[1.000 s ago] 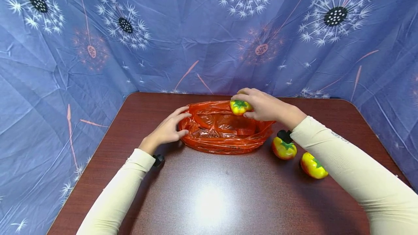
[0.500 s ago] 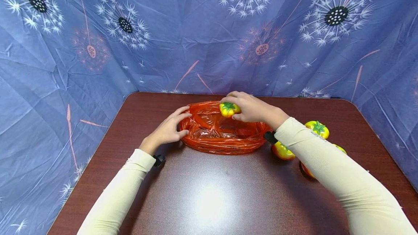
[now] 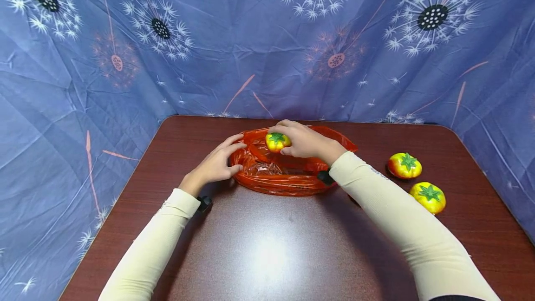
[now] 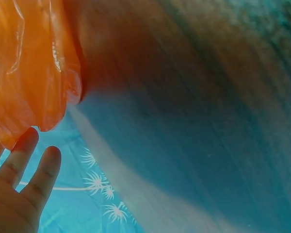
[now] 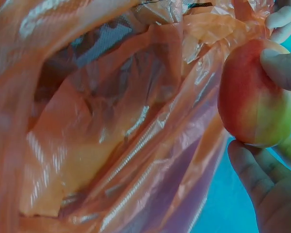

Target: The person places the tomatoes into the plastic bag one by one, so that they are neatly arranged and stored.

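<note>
A yellow-and-red tomato [image 3: 277, 142] with a green star-shaped top is gripped by my right hand [image 3: 303, 140] over the mouth of a thin red plastic bag [image 3: 284, 187]. In the right wrist view, thumb and fingers pinch the tomato [image 5: 247, 104] from opposite sides beside the crinkled bag [image 5: 150, 126]. My left hand [image 3: 214, 164] is at the bag's left rim with its fingers spread and its thumb apart. In the left wrist view, extended fingers [image 4: 24, 160] reach up to the hanging edge of the bag [image 4: 34, 63].
Two more tomatoes, one [image 3: 404, 166] farther back and one [image 3: 428, 197] nearer, rest on the brown table [image 3: 259, 226] at the right. Another is almost wholly hidden by the right sleeve [image 3: 388, 203]. A blue patterned cloth [image 3: 234, 59] hangs behind the table.
My right hand has moved left with the tomato across the bag's mouth. The sleeve now covers the nearer tomatoes and uncovers two at the right. My left hand has stayed put.
</note>
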A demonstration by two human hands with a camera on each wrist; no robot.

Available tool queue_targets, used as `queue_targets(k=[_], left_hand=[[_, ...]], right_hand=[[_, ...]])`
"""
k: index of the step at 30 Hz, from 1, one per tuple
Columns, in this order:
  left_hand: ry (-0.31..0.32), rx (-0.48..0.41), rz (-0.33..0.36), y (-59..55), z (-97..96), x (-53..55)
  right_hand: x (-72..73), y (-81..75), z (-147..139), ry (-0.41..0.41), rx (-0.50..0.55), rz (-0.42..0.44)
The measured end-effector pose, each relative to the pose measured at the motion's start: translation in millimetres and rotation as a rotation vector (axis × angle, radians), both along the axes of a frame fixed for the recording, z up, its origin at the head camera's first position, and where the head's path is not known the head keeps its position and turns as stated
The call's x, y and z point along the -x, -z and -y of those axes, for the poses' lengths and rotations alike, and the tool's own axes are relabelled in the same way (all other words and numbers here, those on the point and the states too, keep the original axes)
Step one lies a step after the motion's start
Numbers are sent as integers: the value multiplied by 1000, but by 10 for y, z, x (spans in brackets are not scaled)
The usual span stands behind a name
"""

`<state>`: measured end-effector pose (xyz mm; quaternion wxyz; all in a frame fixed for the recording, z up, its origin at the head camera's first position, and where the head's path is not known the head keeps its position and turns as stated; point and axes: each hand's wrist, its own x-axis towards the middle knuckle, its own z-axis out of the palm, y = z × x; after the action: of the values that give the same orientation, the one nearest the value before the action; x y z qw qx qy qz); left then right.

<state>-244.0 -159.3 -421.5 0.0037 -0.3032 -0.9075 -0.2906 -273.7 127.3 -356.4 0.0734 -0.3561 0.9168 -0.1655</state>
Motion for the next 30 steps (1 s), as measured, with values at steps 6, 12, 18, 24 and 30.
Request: queue_targets(k=[6, 12, 18, 24, 30], left_hand=[[-8, 4, 10, -9, -14, -7], [-5, 2, 9, -12, -20, -9], [-4, 0, 24, 3, -17, 3], [-6, 0, 11, 22, -20, 7], [-1, -5, 5, 37, -25, 4]], right_hand=[[50, 87, 82, 40, 10, 21], [90, 131, 164, 56, 31, 24], [105, 177, 214, 82, 22, 61], [115, 232, 245, 99, 34, 64], [128, 292, 291, 124, 33, 80]])
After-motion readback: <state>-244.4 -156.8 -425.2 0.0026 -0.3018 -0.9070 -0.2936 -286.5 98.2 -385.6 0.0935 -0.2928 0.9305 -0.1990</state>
